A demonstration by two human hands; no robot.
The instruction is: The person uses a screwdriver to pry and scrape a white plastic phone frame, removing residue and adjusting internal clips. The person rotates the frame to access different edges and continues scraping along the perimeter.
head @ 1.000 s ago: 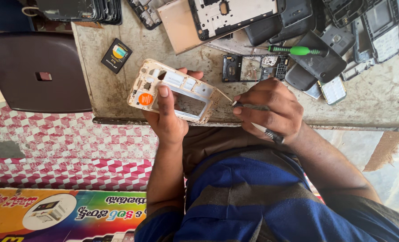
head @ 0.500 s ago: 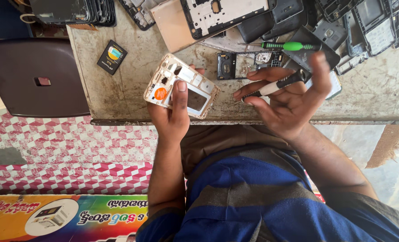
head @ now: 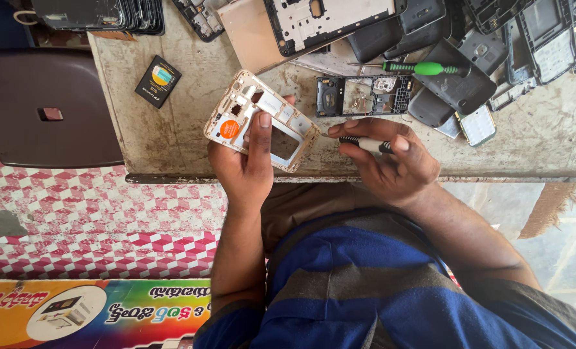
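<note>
The right hand, open-fingered a moment ago, now pinches a black-handled screwdriver toward the gold-and-white phone frame gripped by the left hand.

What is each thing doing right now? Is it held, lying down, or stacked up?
Left hand: grips the phone frame.
Phone frame: held up, gutted, tilted.
Right hand: pinches a small screwdriver.
Small screwdriver: held, tip toward the frame.
Green screwdriver: lying on the bench.
Battery: lying flat, untouched.

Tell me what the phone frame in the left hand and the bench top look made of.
Phone frame: probably plastic with a pale gold, matte-looking rim; thin, moulded cut-outs, orange sticker. Bench top: looks like stone or cement, grey, rough and stained, dull with no shine.
</note>
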